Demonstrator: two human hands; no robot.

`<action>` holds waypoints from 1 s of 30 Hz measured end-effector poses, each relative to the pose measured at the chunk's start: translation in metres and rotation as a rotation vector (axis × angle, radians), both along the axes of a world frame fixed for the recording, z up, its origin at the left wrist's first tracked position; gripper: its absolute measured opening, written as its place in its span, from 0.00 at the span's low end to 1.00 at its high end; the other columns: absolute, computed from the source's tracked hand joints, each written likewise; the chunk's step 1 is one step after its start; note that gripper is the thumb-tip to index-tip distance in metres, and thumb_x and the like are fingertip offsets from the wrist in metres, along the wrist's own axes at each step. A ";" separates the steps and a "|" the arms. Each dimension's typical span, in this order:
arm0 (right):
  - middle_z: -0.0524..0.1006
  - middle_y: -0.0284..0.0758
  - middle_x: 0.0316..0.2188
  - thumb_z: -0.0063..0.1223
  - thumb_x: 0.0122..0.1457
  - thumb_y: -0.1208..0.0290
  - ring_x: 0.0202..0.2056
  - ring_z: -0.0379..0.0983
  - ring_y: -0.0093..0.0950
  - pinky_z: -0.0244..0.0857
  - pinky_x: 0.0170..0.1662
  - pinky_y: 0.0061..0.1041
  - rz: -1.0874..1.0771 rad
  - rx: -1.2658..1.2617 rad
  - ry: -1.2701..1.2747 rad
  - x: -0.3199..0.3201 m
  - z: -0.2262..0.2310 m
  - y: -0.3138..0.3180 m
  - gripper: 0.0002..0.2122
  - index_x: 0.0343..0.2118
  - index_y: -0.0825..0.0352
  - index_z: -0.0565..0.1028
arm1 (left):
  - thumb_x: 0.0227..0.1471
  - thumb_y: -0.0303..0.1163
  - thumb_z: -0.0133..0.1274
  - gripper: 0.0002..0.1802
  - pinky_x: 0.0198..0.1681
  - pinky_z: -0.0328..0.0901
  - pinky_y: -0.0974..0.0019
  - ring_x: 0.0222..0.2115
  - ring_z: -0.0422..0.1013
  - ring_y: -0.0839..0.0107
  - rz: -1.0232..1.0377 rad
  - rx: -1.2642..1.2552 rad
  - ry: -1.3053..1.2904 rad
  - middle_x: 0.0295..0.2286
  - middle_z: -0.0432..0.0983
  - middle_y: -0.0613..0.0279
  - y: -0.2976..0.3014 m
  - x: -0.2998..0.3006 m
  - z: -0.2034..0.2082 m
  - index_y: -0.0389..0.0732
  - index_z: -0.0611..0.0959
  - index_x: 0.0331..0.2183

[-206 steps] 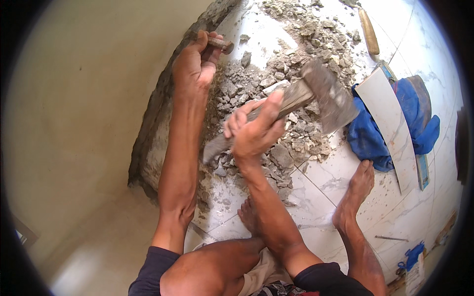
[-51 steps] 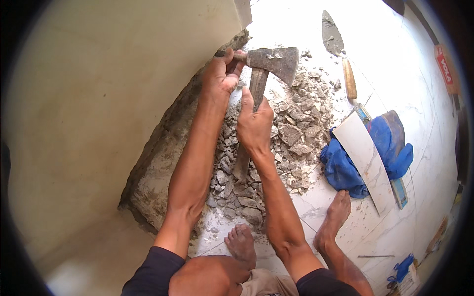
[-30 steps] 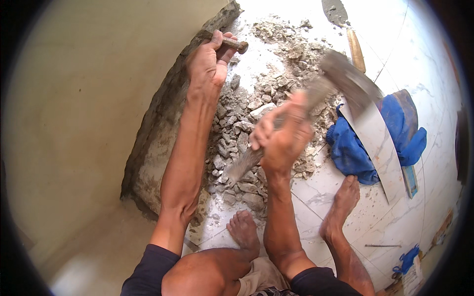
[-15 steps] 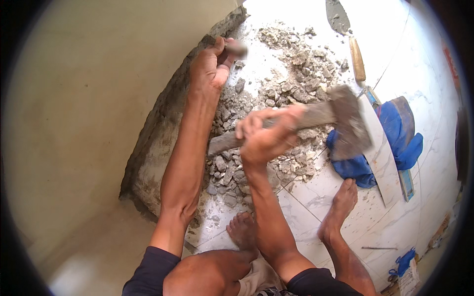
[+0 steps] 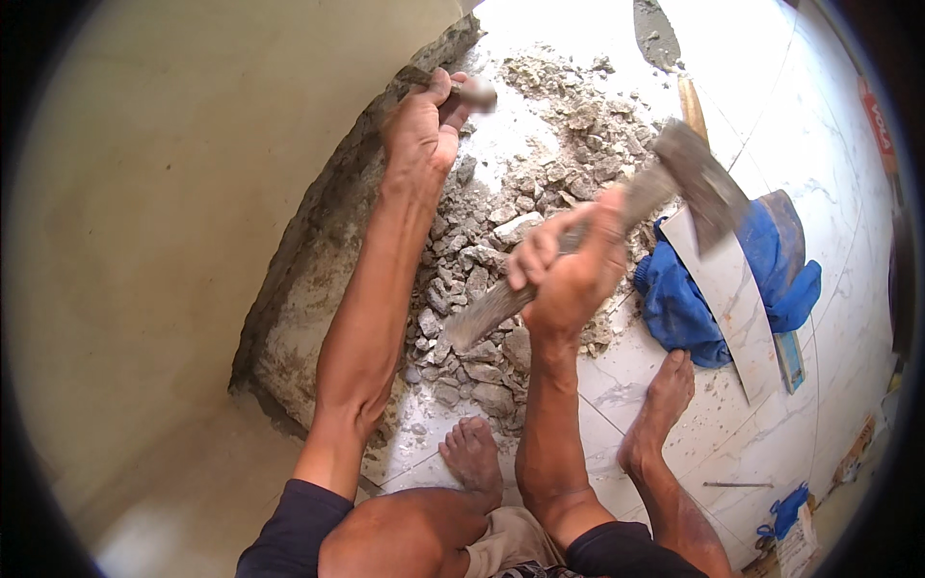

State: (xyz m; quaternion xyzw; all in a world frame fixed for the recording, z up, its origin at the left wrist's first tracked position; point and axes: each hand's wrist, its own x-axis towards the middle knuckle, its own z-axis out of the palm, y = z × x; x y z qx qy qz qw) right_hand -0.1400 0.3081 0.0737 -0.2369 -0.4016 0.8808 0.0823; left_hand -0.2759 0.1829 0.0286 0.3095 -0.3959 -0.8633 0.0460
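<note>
My left hand [image 5: 424, 125] grips a short metal chisel [image 5: 474, 93] at the broken edge along the foot of the wall [image 5: 308, 207]. The chisel's struck end is blurred and points right; its other end lies against the rough wall edge. My right hand [image 5: 576, 275] is wrapped round the wooden handle of a hammer [image 5: 700, 183]. Its heavy, dusty head is raised to the right, apart from the chisel, and smeared by motion. Grey rubble [image 5: 477, 275] is heaped below and between both hands.
A trowel [image 5: 659, 39] with a wooden handle lies at the far right of the rubble. A blue cloth [image 5: 679, 308] and a long pale strip [image 5: 727, 308] lie on white tiles [image 5: 602, 385]. A thin rod [image 5: 737, 485] lies near my right foot [image 5: 668, 397].
The hammer and my right hand have moved right, away from the chisel. My left hand has shifted slightly right, still gripping the chisel.
</note>
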 end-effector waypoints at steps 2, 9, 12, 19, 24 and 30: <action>0.58 0.24 0.09 0.43 0.66 0.52 0.08 0.58 0.17 0.56 0.09 0.20 -0.251 -0.143 0.025 -0.001 0.006 0.007 0.21 0.20 0.61 0.63 | 0.54 0.24 0.56 0.09 0.46 0.73 0.51 0.34 0.76 0.59 -0.009 0.007 -0.004 0.33 0.78 0.49 0.000 0.000 -0.004 0.30 0.76 0.37; 0.62 0.26 0.10 0.46 0.65 0.51 0.09 0.59 0.17 0.55 0.09 0.21 0.320 0.046 -0.128 -0.005 -0.040 -0.043 0.20 0.27 0.64 0.64 | 0.54 0.22 0.56 0.09 0.45 0.73 0.49 0.35 0.76 0.56 0.035 0.031 -0.032 0.32 0.77 0.47 0.000 -0.001 -0.005 0.30 0.75 0.36; 0.61 0.26 0.09 0.43 0.65 0.46 0.08 0.56 0.16 0.54 0.07 0.20 -0.002 0.000 0.006 0.001 -0.024 -0.030 0.22 0.23 0.60 0.63 | 0.53 0.22 0.57 0.10 0.45 0.73 0.49 0.35 0.76 0.55 0.009 0.078 0.007 0.32 0.77 0.46 -0.009 -0.004 -0.005 0.29 0.75 0.37; 0.62 0.24 0.09 0.46 0.65 0.52 0.08 0.58 0.16 0.55 0.08 0.18 0.407 0.149 -0.138 -0.022 -0.041 -0.041 0.19 0.24 0.62 0.63 | 0.52 0.22 0.58 0.13 0.46 0.73 0.50 0.35 0.76 0.55 0.053 0.102 -0.050 0.32 0.77 0.46 -0.004 -0.004 0.009 0.30 0.74 0.40; 0.62 0.27 0.10 0.41 0.67 0.53 0.07 0.57 0.17 0.53 0.07 0.19 -0.179 -0.211 0.061 -0.004 -0.027 -0.039 0.20 0.22 0.62 0.65 | 0.51 0.21 0.58 0.16 0.47 0.73 0.51 0.36 0.76 0.55 -0.016 0.128 0.016 0.34 0.77 0.47 -0.013 -0.009 0.003 0.30 0.73 0.42; 0.60 0.24 0.10 0.41 0.68 0.55 0.08 0.56 0.16 0.52 0.08 0.18 0.299 0.503 0.008 -0.024 -0.046 -0.028 0.19 0.24 0.62 0.62 | 0.53 0.22 0.56 0.16 0.46 0.75 0.57 0.37 0.75 0.57 0.008 0.166 -0.057 0.36 0.75 0.45 -0.008 -0.007 0.002 0.25 0.71 0.42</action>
